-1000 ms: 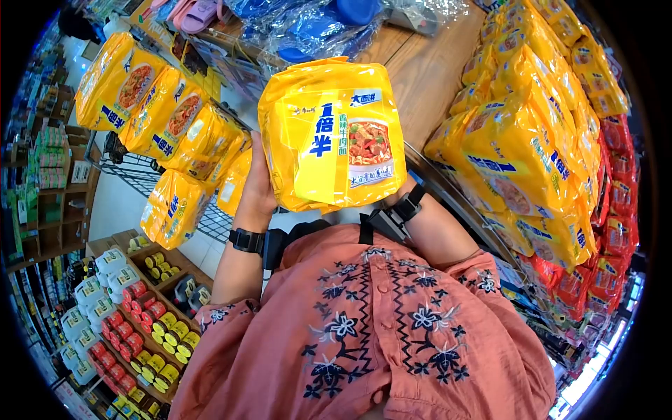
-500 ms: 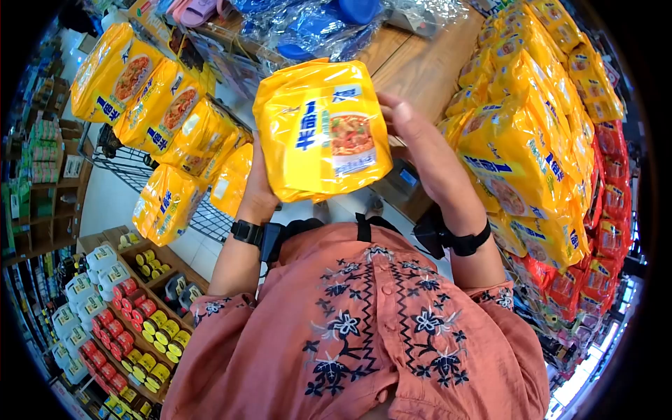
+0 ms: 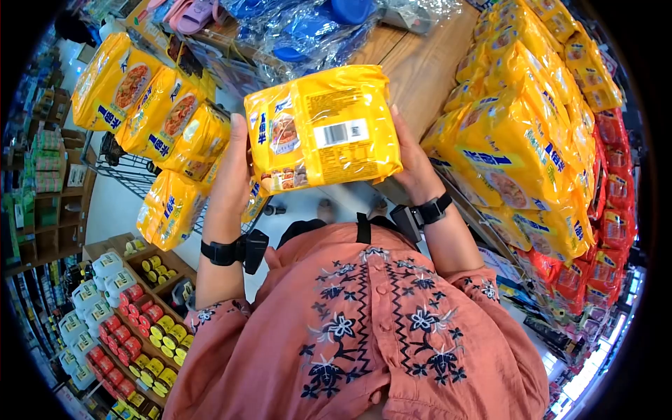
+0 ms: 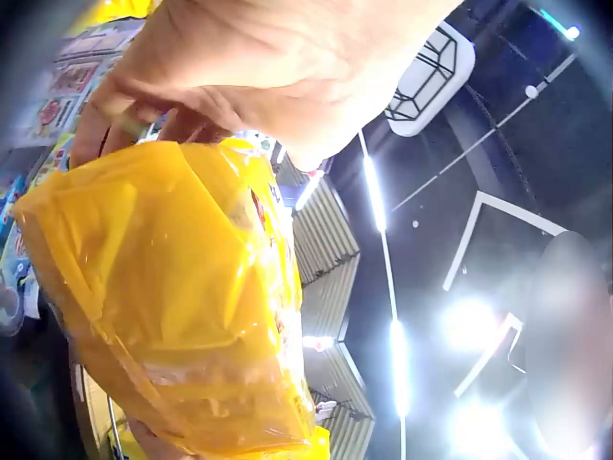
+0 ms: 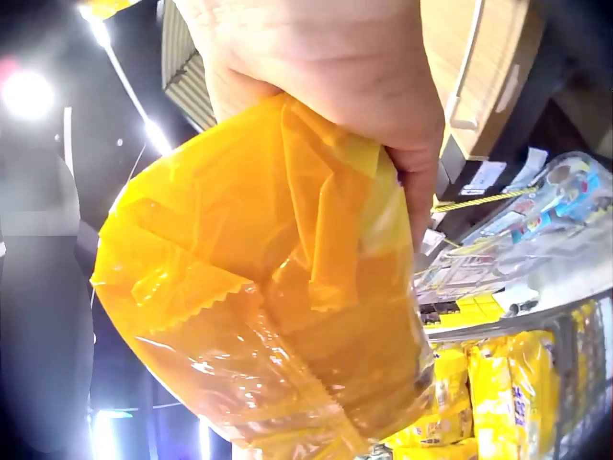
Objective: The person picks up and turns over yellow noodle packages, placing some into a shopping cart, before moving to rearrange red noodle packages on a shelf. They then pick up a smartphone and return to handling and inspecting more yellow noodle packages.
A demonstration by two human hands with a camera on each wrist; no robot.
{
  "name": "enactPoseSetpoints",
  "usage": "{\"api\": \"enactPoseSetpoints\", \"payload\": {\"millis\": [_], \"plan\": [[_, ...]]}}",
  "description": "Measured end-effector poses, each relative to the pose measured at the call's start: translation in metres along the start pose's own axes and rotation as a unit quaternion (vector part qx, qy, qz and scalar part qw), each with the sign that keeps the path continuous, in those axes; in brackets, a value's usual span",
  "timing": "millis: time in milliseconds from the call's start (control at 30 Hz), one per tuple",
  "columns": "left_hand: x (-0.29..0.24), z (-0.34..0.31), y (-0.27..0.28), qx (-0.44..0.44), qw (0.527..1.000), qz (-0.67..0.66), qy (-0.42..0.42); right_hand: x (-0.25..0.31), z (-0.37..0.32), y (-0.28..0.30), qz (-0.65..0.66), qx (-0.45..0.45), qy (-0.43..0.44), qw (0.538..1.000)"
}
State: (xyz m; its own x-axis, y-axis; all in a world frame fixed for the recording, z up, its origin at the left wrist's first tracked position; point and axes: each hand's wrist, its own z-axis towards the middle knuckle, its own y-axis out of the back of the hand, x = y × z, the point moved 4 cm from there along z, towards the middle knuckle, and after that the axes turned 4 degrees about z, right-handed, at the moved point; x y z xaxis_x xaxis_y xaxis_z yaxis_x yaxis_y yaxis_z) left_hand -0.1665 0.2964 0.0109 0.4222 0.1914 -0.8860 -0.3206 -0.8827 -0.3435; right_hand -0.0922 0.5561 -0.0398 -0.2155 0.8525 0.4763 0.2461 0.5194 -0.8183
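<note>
A yellow multipack of instant noodles (image 3: 325, 133) is held up in front of the body, its side with the barcode label facing the head camera. My left hand (image 3: 229, 175) grips its left end, thumb up along the edge. In the left wrist view, the fingers (image 4: 120, 125) bend behind the wrapper. At the opposite end, my right hand (image 3: 418, 168) holds the pack between thumb and fingers. The crimped, folded end of the wrapper (image 5: 259, 278) shows under that hand in the right wrist view.
Several matching noodle packs (image 3: 157, 108) sit in a wire shopping cart (image 3: 126, 175) at the left. A tall stack of yellow packs (image 3: 518, 154) stands at the right, with red packs (image 3: 605, 280) beside it. Ahead lies a wooden table (image 3: 420, 56) with plastic-wrapped blue goods (image 3: 301, 28).
The noodle pack has turned from its front picture to its barcode side. My right hand came off the pack half a second ago and now grips its right end again.
</note>
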Motion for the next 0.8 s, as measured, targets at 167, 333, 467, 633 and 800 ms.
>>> {"api": "enactPoseSetpoints", "payload": {"millis": [167,333,467,633,800], "plan": [[-0.022,-0.011,0.006,-0.048,0.986,0.146,-0.067,-0.014,0.006,0.021,0.15,0.046,0.004,0.988],[0.019,0.009,0.029,-0.124,0.972,0.145,-0.135,-0.029,-0.001,0.005,0.24,0.103,-0.056,0.964],[0.04,0.001,0.01,-0.03,0.983,-0.175,0.043,-0.043,0.004,0.011,0.241,0.094,-0.074,0.963],[0.046,-0.002,0.017,-0.03,0.979,-0.2,0.027,-0.041,0.005,0.041,-0.008,0.016,-0.061,0.998],[0.047,0.01,0.017,-0.014,0.992,-0.127,-0.009,-0.031,-0.004,0.034,-0.128,-0.034,-0.037,0.99]]}}
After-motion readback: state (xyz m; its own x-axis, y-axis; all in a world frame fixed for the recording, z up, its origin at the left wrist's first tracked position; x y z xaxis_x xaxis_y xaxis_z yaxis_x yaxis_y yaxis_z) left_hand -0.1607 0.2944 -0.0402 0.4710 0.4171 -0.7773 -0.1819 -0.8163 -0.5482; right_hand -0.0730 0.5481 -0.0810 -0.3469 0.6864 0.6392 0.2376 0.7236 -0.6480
